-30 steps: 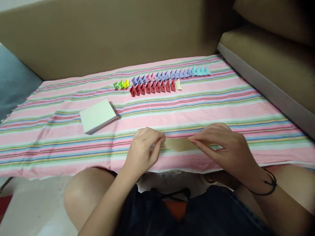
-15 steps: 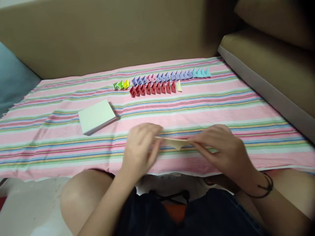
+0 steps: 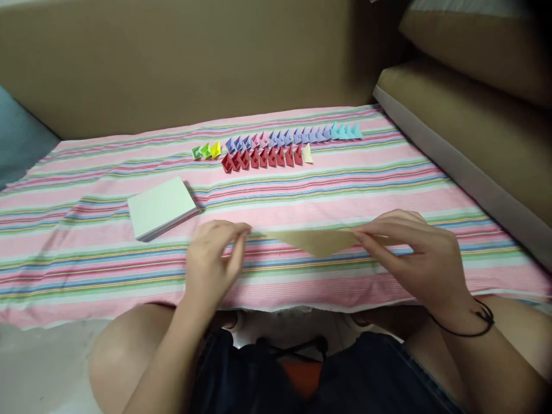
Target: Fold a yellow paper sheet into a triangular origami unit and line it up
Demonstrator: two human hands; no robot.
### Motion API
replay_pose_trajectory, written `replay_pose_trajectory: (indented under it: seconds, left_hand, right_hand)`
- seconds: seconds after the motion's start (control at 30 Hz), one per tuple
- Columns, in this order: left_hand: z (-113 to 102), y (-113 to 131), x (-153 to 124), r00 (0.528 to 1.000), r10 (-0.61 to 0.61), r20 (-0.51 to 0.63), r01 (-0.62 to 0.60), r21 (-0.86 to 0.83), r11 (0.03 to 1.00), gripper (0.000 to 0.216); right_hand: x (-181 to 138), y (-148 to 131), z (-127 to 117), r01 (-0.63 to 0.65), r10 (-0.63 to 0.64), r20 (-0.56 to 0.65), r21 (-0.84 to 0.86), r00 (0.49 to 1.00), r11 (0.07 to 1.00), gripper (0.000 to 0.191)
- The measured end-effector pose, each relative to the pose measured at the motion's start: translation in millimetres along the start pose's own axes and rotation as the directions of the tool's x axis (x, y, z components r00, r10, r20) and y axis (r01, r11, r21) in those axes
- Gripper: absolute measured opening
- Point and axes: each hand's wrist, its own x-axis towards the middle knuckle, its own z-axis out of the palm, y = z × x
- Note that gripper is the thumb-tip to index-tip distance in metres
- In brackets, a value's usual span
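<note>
A tan sheet of folded paper (image 3: 321,242) is stretched between my hands above the striped cloth, its straight edge on top and a blunt point hanging down. My left hand (image 3: 213,256) pinches its thin left end between thumb and fingers; that end is blurred. At the other side, my right hand (image 3: 418,253) has thumb and fingers closed on the right end, part of which shows behind the fingers. Beyond the hands stand small folded paper boats: a row of red ones (image 3: 263,158) ending in one cream boat (image 3: 307,154).
Behind them runs a row of purple boats (image 3: 280,138), with pink and light blue (image 3: 345,131) ones, and green and yellow boats (image 3: 215,150) at its left. A stack of pale paper (image 3: 163,207) lies left on the striped cloth (image 3: 345,195). Brown cushions (image 3: 466,115) border the right.
My hands have moved apart, the left one leftward and the right one rightward. The tan paper now shows wider and more fully between them. The view has shifted slightly.
</note>
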Motion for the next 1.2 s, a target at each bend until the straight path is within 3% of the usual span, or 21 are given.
replay_pose_trajectory:
  seconds: [0.07,0.13,0.23,0.3,0.43,0.6,0.67,0.7,0.77,0.83,0.9,1.0,1.13,1.2]
  left_hand:
    - [-3.8,-7.0,1.8,0.991,-0.076,-0.109,0.089,0.118,0.989,0.013]
    - [-3.3,-1.4,2.4,0.986,-0.065,-0.154,0.086,0.133,0.987,0.014]
    - [4.9,23.5,0.8,0.994,0.110,0.002,-0.110,0.015,0.994,0.028]
    - [12.4,39.6,-1.5,0.984,0.142,0.104,-0.137,-0.054,0.989,0.026]
    - [21.6,46.8,-5.4,0.973,0.015,0.230,0.028,-0.184,0.983,0.012]
    - [24.0,30.3,-5.3,0.930,-0.163,0.331,0.263,-0.283,0.922,0.013]
    - [26.8,25.7,-5.6,0.866,-0.307,0.394,0.459,-0.385,0.801,0.014]
    - [28.9,24.2,-6.2,0.815,-0.386,0.431,0.564,-0.441,0.699,0.016]
    - [34.1,22.1,-8.2,0.702,-0.502,0.505,0.711,-0.539,0.452,0.020]
    - [39.7,20.5,-10.8,0.627,-0.545,0.557,0.756,-0.605,0.250,0.023]
    - [44.5,19.0,-13.5,0.599,-0.549,0.583,0.755,-0.640,0.143,0.023]
    - [49.2,17.7,-15.9,0.605,-0.538,0.587,0.746,-0.654,0.126,0.023]
    - [52.1,23.3,-15.6,0.693,-0.534,0.484,0.681,-0.683,0.265,0.033]
    - [53.2,30.6,-15.4,0.711,-0.457,0.535,0.682,-0.683,0.261,0.045]
  right_hand:
    - [1.5,4.1,0.3,-0.060,0.060,0.005,0.028,0.998,0.998,0.005]
    - [3.0,0.4,4.7,-0.072,0.069,0.051,0.063,0.996,0.995,0.005]
    - [4.8,-15.6,15.9,-0.005,-0.009,0.135,0.102,0.991,0.995,0.009]
    - [5.2,-26.6,23.3,0.036,-0.057,0.168,0.123,0.984,0.992,0.011]
    - [3.4,-27.9,30.1,0.032,-0.051,0.192,0.099,0.980,0.995,0.012]
    - [0.3,7.3,20.3,-0.133,0.133,0.167,-0.010,0.977,0.991,0.009]
    - [0.3,17.4,16.3,-0.302,0.299,0.094,0.024,0.950,0.953,0.010]
    - [0.4,19.2,15.9,-0.397,0.386,0.117,0.093,0.915,0.913,0.011]
    - [0.1,16.5,18.8,-0.565,0.482,0.318,0.274,0.817,0.778,0.019]
    - [-1.5,8.2,26.0,-0.684,0.396,0.596,0.393,0.699,0.615,0.028]
    - [-4.6,-0.4,34.5,-0.737,0.269,0.743,0.414,0.613,0.535,0.029]
    - [-9.8,-6.1,43.6,-0.762,0.245,0.770,0.430,0.589,0.483,0.026]
    - [-13.1,-2.8,47.3,-0.763,0.319,0.723,0.437,0.613,0.476,0.028]
    - [-13.1,-1.9,49.0,-0.753,0.348,0.695,0.433,0.629,0.496,0.030]
